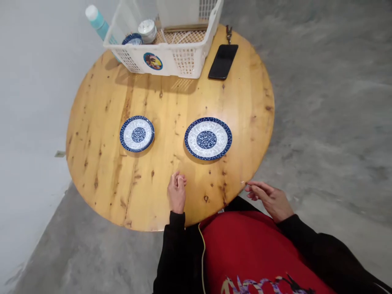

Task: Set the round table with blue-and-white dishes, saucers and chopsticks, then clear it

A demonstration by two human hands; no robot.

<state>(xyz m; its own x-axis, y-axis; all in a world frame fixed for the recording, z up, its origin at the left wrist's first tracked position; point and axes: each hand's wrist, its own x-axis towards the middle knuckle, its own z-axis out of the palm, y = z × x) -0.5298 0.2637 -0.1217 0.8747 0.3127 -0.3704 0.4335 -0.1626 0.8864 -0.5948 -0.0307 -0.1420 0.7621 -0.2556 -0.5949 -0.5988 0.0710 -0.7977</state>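
My left hand rests on the near part of the round wooden table, its fingers curled into a loose fist with nothing visible in it. Just off the table's near right edge, my right hand hovers with fingers stretched out and holds nothing. A larger blue-and-white plate lies on the table beyond my left hand. Further left sits a small stack of smaller blue-and-white plates.
A white plastic basket stands at the table's far side with a blue-rimmed dish and a white jar inside. A black phone lies to its right, a teal bottle behind it. Grey concrete floor surrounds the table.
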